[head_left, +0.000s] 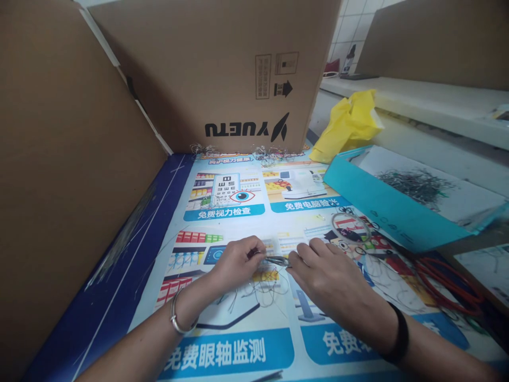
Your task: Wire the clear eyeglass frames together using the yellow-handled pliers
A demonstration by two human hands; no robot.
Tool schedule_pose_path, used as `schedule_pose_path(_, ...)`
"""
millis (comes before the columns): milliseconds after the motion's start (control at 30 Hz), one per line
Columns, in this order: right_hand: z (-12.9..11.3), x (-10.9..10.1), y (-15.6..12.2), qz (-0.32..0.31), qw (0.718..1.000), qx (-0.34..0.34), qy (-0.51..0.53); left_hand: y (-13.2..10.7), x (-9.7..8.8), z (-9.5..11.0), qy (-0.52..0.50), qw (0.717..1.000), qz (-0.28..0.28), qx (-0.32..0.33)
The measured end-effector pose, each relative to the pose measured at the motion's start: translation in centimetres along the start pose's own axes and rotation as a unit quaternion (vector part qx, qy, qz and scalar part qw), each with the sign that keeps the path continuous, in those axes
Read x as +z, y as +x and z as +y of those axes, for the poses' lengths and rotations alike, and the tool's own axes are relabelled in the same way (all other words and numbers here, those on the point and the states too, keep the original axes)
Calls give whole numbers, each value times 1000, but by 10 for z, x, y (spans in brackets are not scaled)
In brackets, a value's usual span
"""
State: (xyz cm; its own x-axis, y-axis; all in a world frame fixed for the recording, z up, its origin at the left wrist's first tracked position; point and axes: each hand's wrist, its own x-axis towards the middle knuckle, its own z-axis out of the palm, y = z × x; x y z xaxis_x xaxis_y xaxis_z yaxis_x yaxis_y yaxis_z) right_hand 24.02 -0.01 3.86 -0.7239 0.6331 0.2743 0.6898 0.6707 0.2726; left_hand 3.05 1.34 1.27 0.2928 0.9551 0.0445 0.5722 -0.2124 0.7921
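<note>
The metal tool (277, 260) gleams — slim, tapered leftward.

Near five o'clock my metal tool (278, 260) was silvery grey. The printed sheet (222, 224) was pale blue, with multicoloured pictures and white lettering on blue bands. My bangle (173, 310) was silver, my wristband (400, 331) black. At twelve, the cardboard (178, 69) was plain brown with black print; at two, the bag (345, 124) bright yellow; at three, the box (382, 212) turquoise, white inside, its wire heap (413, 185) dark greenish grey; at four, the cord (429, 276) red.
</note>
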Motion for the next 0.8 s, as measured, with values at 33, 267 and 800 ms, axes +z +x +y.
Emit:
schedule_pose_path(33, 0, 1, 0, -3, 1000, -1, 6, 0, 0, 0, 1, 1000, 0, 2)
schedule_pose_path(267, 6, 5, 0, 1, 998, -3, 60, 0, 0, -1, 20, 999, -7, 37)
schedule_pose_path(800, 20, 6, -2, -109, 963, 62, 238, -3, -5, 2, -9, 998, -36, 60)
